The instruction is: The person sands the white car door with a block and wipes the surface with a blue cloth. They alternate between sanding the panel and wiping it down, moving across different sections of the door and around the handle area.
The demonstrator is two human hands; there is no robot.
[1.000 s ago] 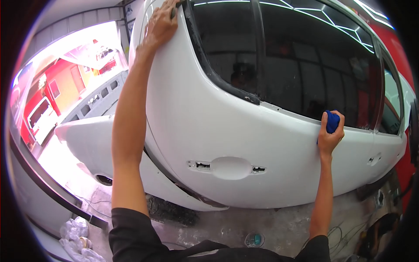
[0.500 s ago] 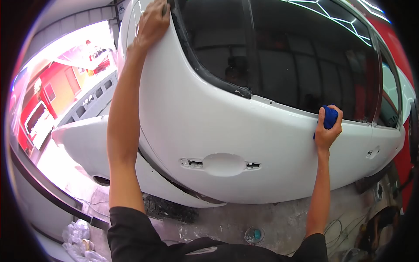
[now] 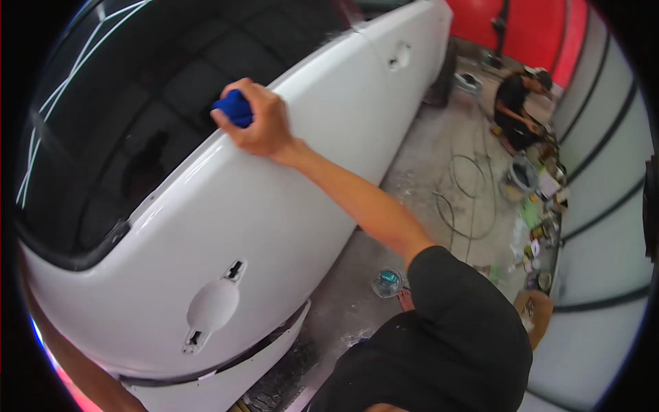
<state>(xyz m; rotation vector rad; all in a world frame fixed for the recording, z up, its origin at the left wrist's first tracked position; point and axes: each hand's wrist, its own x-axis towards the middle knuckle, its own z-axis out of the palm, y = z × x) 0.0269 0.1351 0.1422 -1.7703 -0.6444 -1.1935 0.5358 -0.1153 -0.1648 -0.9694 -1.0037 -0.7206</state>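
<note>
My right hand (image 3: 269, 127) is closed around a crumpled blue cloth (image 3: 235, 108) at the lower edge of the dark car window (image 3: 161, 89). Below that edge stretches the white car door (image 3: 274, 213), where the handle recess (image 3: 213, 305) has bare openings at both ends and no handle. Only my left forearm (image 3: 75, 360) shows, low at the left rim of the view; the hand itself lies out of sight.
On the floor stands a clear bowl (image 3: 387, 283) with something teal inside. A looped hose or cable (image 3: 470, 196) lies beyond it. Another person (image 3: 518, 103) crouches near a bucket (image 3: 522, 175) and several cans along the wall (image 3: 611, 172).
The view has swung right, bringing the crouching person and the wall into sight. My left hand has left the frame. The blue cloth stays in my right hand by the window edge.
</note>
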